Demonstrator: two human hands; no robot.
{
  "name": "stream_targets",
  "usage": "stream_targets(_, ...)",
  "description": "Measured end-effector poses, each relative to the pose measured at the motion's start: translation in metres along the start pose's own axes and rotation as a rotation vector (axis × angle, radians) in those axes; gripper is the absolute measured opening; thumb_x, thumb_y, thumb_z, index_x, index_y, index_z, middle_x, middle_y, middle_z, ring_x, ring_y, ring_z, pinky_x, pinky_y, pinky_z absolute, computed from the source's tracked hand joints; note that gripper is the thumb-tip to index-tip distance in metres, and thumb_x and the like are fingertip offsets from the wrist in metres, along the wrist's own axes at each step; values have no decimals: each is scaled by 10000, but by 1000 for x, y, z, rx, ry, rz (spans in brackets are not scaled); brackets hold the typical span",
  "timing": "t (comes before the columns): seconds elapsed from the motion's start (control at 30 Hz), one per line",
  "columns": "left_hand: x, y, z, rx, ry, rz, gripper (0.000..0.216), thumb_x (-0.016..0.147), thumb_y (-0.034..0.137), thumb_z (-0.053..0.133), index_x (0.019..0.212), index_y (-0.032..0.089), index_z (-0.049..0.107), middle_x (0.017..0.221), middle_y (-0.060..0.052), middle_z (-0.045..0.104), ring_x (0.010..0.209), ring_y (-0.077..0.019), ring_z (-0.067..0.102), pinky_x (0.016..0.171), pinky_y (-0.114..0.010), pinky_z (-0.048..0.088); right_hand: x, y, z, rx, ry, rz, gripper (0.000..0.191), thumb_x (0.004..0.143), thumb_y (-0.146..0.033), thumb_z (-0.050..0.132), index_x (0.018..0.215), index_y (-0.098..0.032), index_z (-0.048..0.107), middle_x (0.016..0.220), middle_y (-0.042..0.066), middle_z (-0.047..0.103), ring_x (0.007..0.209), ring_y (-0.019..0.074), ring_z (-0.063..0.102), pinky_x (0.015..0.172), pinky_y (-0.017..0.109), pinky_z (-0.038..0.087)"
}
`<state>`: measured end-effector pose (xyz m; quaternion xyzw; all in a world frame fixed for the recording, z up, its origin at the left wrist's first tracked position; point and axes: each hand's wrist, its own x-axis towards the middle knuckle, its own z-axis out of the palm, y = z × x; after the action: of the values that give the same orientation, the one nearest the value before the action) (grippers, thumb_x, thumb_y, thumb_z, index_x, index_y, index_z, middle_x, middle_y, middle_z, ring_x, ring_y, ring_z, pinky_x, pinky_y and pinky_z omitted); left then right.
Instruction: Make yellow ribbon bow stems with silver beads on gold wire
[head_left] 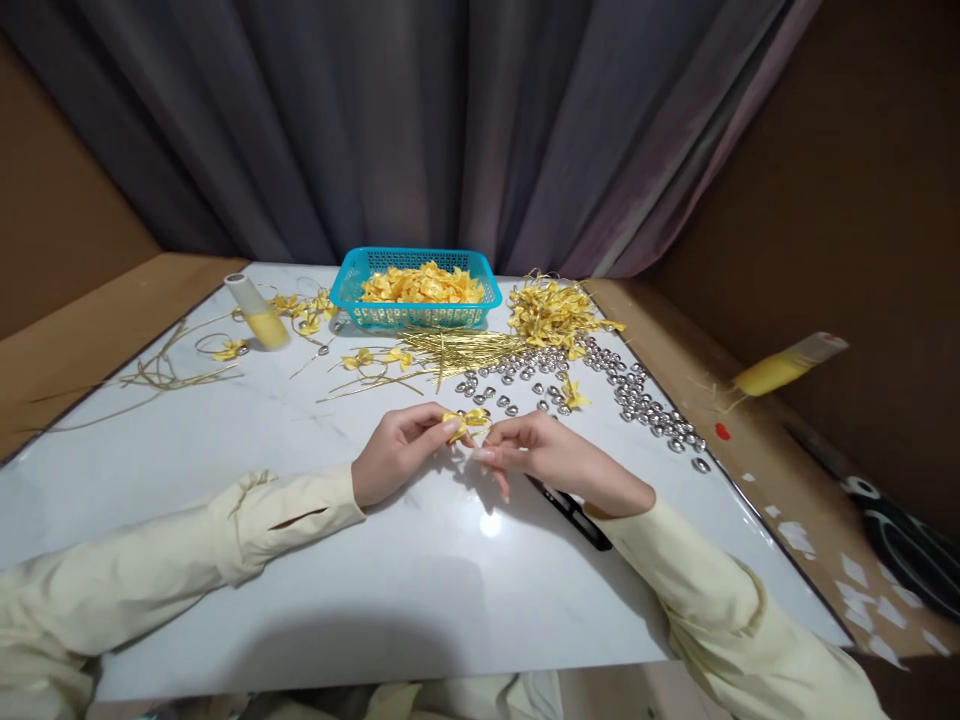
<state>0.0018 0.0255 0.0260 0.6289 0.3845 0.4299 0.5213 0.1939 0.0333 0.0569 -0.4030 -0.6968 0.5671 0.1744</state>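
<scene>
My left hand is closed, pinching a yellow ribbon bow between thumb and fingers above the middle of the white tabletop. Close beside it, my right hand has thumb and forefinger pressed together at the bow's right side. A thin gold strand shows near those fingertips, but what exactly the right hand grips is too small to make out. Just beyond both hands lie gold wire ties in a bundle and many small silver heart-shaped pieces. A dark flat object lies partly under my right wrist.
A blue basket of yellow bows stands at the back, beside a pile of wired bows. Left is a glue bottle; another bottle lies on the right. Scissors and white scraps lie at the right edge.
</scene>
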Motion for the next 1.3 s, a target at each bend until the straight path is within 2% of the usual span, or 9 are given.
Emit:
stream_targets(0.27,-1,-1,-1,33,-11,13,250,854,313,533,749,126,661,765,-57,680,641,-118,520,596,-225,409,-5,2,-15,-74,76,35,383,792,-472,562,692,-118,670,497,7,599,430,76,354,463,225,277)
stream_targets(0.57,-1,-2,-1,59,-6,44,245,851,318,538,762,128,663,781,-65,697,687,-141,585,626,-234,448,-5,0,-11,-138,34,26,384,802,-396,554,517,-142,598,454,1,554,426,77,377,461,228,281)
stream_targets(0.7,0,-3,0,78,16,67,259,842,340,548,751,127,664,754,-64,693,672,-147,590,621,-241,460,-3,1,-8,-57,50,44,300,752,-460,611,747,-165,559,498,-44,535,377,66,409,415,207,316)
stream_targets(0.77,0,-5,0,79,11,78,246,842,329,550,753,130,663,750,-60,693,666,-143,591,620,-236,462,-1,3,-7,0,106,46,377,679,-460,691,860,-193,498,588,-63,533,390,57,411,379,187,301)
stream_targets(0.87,0,-6,0,68,-6,98,209,843,294,552,753,139,661,748,-46,694,658,-132,595,625,-225,464,0,4,-5,66,197,4,465,612,-433,758,876,-211,446,667,-70,510,472,56,432,397,170,295)
stream_targets(1.03,-1,-4,0,53,-2,91,201,846,281,545,761,142,663,749,-43,693,650,-127,593,621,-223,464,-2,3,-3,4,230,-78,317,771,-472,611,762,-199,450,472,-107,333,425,57,304,412,187,220)
stream_targets(1.1,-1,-4,0,53,9,75,217,845,301,544,768,138,666,758,-51,692,648,-131,585,618,-231,462,-3,3,-5,-33,223,-100,275,829,-454,540,780,-198,451,479,-90,383,429,65,333,418,193,235)
stream_targets(1.2,0,-3,0,51,55,51,248,830,344,557,760,133,666,757,-59,690,640,-138,568,606,-242,457,-5,4,-8,21,196,-136,213,861,-390,511,910,-225,385,551,-70,504,461,84,422,458,202,326)
stream_targets(1.3,1,-3,-1,32,108,23,250,817,356,568,758,133,663,754,-57,690,634,-134,541,604,-241,446,-8,1,-10,73,103,-160,184,870,-348,510,911,-228,377,664,-32,582,539,100,522,547,237,421)
